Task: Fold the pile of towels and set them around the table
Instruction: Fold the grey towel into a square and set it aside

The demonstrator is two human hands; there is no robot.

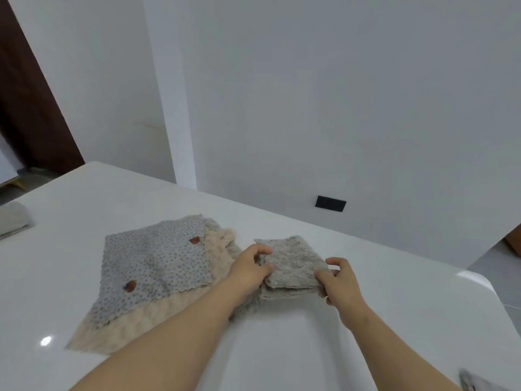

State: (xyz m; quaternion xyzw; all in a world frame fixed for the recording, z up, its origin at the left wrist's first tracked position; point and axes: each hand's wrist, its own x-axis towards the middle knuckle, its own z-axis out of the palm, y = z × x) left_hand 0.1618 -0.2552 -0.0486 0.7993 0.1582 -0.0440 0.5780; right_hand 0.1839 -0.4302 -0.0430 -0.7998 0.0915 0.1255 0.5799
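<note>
folded towel (12, 220) clipped by left edge, grey cloth (473, 382) clipped at bottom-right corner, beige towel (135, 328) mostly buried under dotted towel (158, 266), brown thing (514, 241) at right edge unidentifiable.

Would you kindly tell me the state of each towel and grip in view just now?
grey towel: partly folded, held at both sides.
beige towel: unfolded, lying flat.
dotted towel: spread flat atop the beige towel.
far-left towel: folded, set down.
left grip: pinching grey towel.
right grip: holding grey towel.
</note>
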